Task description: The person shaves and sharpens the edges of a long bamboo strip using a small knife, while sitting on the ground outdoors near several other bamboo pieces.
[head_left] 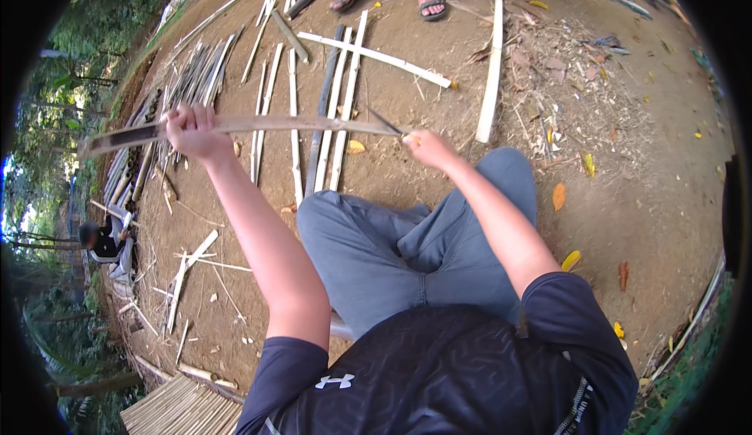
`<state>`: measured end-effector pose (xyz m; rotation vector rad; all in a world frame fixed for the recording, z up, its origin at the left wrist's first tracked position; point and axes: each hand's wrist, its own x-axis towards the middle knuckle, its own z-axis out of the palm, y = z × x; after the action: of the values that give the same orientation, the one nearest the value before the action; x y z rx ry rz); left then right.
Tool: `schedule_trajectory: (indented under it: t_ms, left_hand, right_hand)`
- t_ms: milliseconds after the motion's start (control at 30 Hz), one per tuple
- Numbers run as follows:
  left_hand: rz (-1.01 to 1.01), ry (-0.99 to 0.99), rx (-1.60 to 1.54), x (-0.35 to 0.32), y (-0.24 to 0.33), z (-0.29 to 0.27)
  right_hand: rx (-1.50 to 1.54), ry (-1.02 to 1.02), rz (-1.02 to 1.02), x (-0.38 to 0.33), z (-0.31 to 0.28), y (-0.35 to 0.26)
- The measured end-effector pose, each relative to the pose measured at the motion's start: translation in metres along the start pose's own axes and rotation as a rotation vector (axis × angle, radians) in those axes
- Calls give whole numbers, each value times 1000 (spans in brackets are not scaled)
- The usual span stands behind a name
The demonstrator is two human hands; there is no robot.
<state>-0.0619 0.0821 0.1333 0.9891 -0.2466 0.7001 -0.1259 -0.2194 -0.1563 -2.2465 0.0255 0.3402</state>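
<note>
- Split bamboo slats (pixel 337 98) are lying in rows on the far ground, many already cut.
- The long bamboo strip (pixel 258 124) is stretching left to right, its shaving seemingly unfinished.
- The left hand (pixel 192 131) is clamping the strip.
- The right hand (pixel 427 147) is gripping a knife (pixel 385 122), blade touching the strip's right end.

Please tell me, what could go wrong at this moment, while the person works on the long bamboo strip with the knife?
1. The knife in the right hand meets the bamboo strip that the left hand holds; a slip along the strip might cut that hand.
2. The work happens just above the knees, so a dropped blade could hit a leg.
3. A person's sandalled feet stand nearby.
</note>
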Motion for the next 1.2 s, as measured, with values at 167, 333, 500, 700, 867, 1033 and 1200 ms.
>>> schedule_trajectory:
  t_ms: [167, 333, 500, 700, 867, 1033, 1200]
  left_hand:
    - [-4, -40, -40, -6, 5, -10]
    - [-9, -80, -42, -10, 5, 1]
    - [-14, -96, -33, -10, 6, 13]
    - [-9, -184, -61, -11, 3, 35]
    - [-7, -181, -63, -12, 6, 38]
    - [0, -243, -90, -18, 6, 48]
    - [8, -237, -79, -24, 9, 51]
  right_hand:
    - [-39, 98, 28, -15, 10, 3]
    - [-82, 143, 30, -23, 1, 1]
    - [-72, 198, 1, -29, -3, -9]
    - [-27, 66, 77, -19, -12, -6]
    - [-79, 8, 139, -15, -29, 1]
    - [-102, -33, 272, -21, -31, 10]
    - [-66, 34, 105, -13, -24, 11]
